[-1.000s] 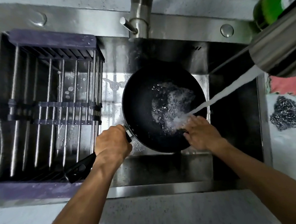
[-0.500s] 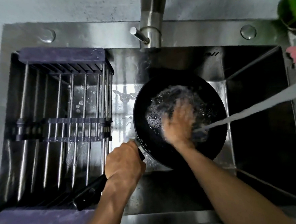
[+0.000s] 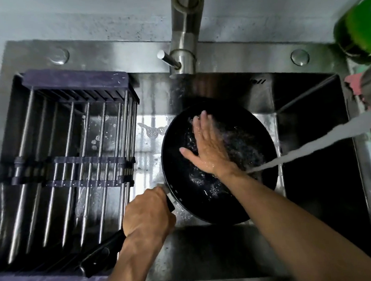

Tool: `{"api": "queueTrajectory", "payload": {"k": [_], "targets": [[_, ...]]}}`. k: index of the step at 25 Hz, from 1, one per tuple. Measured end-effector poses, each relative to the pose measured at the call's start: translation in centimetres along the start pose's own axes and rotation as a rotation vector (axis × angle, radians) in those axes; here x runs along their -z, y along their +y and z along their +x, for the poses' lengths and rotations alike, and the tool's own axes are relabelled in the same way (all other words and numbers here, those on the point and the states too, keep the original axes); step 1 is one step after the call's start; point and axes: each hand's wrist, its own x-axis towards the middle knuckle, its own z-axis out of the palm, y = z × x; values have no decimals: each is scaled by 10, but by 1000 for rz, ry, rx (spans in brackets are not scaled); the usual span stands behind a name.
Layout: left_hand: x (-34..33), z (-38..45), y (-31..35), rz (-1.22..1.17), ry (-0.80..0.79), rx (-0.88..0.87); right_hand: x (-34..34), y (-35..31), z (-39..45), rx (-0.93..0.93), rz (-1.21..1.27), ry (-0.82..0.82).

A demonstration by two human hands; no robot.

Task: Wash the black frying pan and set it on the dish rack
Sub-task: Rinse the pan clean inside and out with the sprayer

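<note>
While left grip [image 3: 148, 212] holds pan [image 3: 183, 197].

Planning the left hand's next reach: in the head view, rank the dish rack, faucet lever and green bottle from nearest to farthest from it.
From the left hand:
1. Dish rack, just beside it on the left.
2. Faucet lever, at the sink's back edge.
3. Green bottle, far right back corner.

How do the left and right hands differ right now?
The left hand has its fingers curled round the pan handle; the right hand lies flat with straight fingers inside the black frying pan. The left hand is outside the pan bowl, beside the dish rack; the right hand is wet, beside the water stream. Both touch the pan.
</note>
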Motion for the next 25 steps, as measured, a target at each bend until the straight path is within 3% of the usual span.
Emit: {"api": "queueTrajectory", "payload": {"k": [3, 5, 8, 10, 12, 14, 16, 18, 20, 22, 25], "targets": [[-1, -1, 0, -6, -14, -3, 25, 40, -2, 79, -264, 21], [2, -1, 1, -13, -26, 24, 47, 79, -24, -33, -392, 43], [6, 3, 4, -13, -29, 50, 48, 84, -82, -111, -532, -235], [8, 1, 6, 5, -51, 64, 43, 69, -112, -22, -368, -515], [8, 3, 6, -6, -55, 62, 48, 64, -119, -44, -282, -644], [9, 0, 7, -19, -65, 68, 52, 60, -122, -214, -360, -529], [10, 0, 8, -33, -52, 74, 44, 30, -131, -263, -148, -584], [10, -1, 8, -21, -34, 62, 27, -24, -121, -67, 387, -642], [8, -1, 6, -11, -23, 39, 23, -59, -81, 178, 564, -483], [4, -1, 5, 4, -3, 23, 26, -41, -31, 196, 303, -239], [0, 0, 4, 4, 4, 6, 30, 25, -19, -287, -81, -39]]}}
